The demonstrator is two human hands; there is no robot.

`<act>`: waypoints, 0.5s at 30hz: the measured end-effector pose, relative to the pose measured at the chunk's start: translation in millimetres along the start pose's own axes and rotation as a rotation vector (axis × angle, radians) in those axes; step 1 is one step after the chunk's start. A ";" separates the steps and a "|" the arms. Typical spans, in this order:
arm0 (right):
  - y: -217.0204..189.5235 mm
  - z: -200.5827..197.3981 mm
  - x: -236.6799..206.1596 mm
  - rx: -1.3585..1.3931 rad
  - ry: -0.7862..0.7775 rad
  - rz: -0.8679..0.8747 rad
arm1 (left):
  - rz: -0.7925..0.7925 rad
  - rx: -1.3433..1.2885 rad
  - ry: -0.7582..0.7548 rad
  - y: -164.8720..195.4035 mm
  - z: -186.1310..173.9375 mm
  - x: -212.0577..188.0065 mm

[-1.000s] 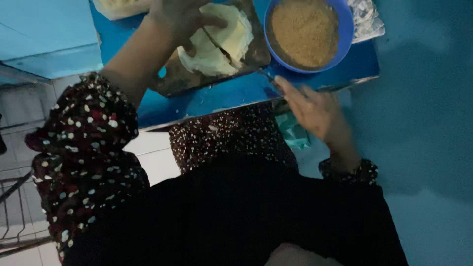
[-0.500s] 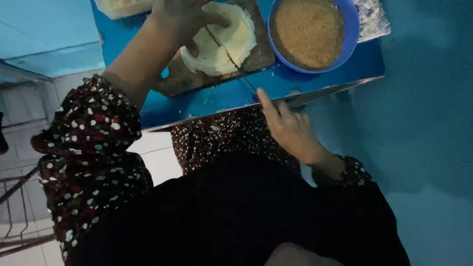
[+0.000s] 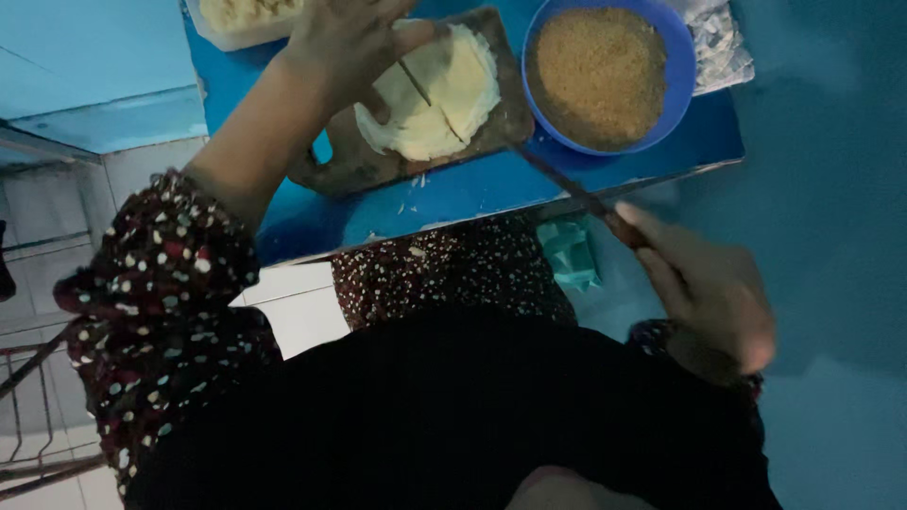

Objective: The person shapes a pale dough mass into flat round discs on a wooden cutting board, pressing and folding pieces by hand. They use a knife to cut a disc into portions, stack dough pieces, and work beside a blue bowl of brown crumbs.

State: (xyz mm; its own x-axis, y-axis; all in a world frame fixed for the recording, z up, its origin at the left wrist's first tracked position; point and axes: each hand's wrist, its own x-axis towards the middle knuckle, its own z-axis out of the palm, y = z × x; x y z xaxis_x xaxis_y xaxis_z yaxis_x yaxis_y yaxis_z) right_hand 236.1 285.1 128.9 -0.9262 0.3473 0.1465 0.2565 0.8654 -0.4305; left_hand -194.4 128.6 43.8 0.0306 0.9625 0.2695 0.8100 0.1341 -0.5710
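Note:
A pale round flat dough (image 3: 444, 94) lies on a dark wooden cutting board (image 3: 354, 170) on a blue table (image 3: 453, 198). A straight cut line runs across the dough. My left hand (image 3: 345, 42) rests on the left side of the dough, fingers spread, pressing it. My right hand (image 3: 704, 283) is below the table's front edge, closed on the handle of a long thin knife (image 3: 557, 179). The blade points up toward the board and its tip lies near the board's lower right corner.
A blue bowl (image 3: 680, 85) of brown crumbs stands right of the board. A pale container (image 3: 241, 19) sits at the top left, crumpled foil (image 3: 723, 42) at the top right. A teal cloth (image 3: 572, 255) hangs under the table edge. Tiled floor lies to the left.
My right hand has drawn back down and to the right with the knife, away from the dough. The left hand stays on the dough.

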 end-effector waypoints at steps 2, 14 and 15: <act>-15.8 17.2 16.7 0.032 0.169 -0.066 | -0.101 -0.063 -0.043 -0.8 -4.6 -8.1; -45.5 114.1 112.5 -0.081 0.179 -0.243 | -0.391 -0.345 -0.066 9.1 8.8 -37.9; -45.3 116.5 112.6 -0.081 0.188 -0.246 | -0.373 -0.352 -0.085 9.5 5.5 -34.6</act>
State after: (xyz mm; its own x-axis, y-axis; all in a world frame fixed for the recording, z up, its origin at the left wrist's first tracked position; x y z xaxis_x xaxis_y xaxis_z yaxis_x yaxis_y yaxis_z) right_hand 88.0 243.0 61.2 -0.8980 0.1783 0.4022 0.0594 0.9550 -0.2907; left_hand -191.0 97.8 24.8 -0.3334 0.8821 0.3329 0.9051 0.3983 -0.1487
